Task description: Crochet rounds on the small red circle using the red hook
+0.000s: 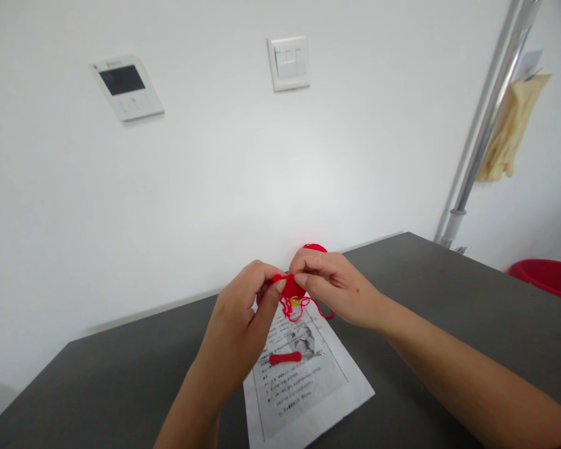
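Observation:
Between my two hands is a small piece of red crochet work (pixel 293 287), held above the printed sheet. My left hand (pixel 244 312) pinches its left side between thumb and fingers. On the other side, the thumb and fingertips of my right hand (pixel 335 285) grip its upper right edge. Loose red yarn (pixel 303 310) dangles below, with a small yellow piece (pixel 295 301) at the work's lower edge. A crochet hook with a red handle (pixel 285 358) lies on the paper sheet (pixel 308 399). Behind my right hand shows the top of a red yarn ball (pixel 315 247).
The dark grey table (pixel 402 299) stands against a white wall. On the wall are an intercom panel (pixel 128 87) and a light switch (pixel 290 62). A metal pole (pixel 489 125), yellow gloves (pixel 512 128) and a red basin (pixel 546 277) are at the right.

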A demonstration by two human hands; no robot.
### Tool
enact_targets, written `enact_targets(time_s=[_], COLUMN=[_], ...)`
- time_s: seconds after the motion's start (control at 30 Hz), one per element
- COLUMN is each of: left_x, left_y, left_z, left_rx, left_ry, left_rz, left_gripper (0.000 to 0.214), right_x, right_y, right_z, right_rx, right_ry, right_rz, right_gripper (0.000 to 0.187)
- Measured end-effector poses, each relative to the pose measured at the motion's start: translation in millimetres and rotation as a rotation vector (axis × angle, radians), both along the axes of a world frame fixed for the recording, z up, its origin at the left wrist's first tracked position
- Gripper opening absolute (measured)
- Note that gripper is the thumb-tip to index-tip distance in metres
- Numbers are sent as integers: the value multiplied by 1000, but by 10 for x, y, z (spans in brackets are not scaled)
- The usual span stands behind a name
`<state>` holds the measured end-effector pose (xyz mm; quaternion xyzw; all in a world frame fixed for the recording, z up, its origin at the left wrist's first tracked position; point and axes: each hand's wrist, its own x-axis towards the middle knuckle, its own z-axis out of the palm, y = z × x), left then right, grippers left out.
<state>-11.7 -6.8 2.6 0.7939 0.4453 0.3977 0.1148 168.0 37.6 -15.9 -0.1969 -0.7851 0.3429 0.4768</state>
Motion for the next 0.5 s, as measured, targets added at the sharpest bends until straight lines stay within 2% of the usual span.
enact_targets(time_s=[0.23,0.5], left_x=[0,10], left_y=[-15,-3], left_z=[21,-5], left_rx=[54,17], left_ry=[45,19], left_rz=[3,21], left_gripper=[18,17], right_x=[3,20], right_y=[4,9], right_z=[21,24], right_rx=[1,0], right_ry=[-9,-7], right_rz=[5,2], right_gripper=[14,13])
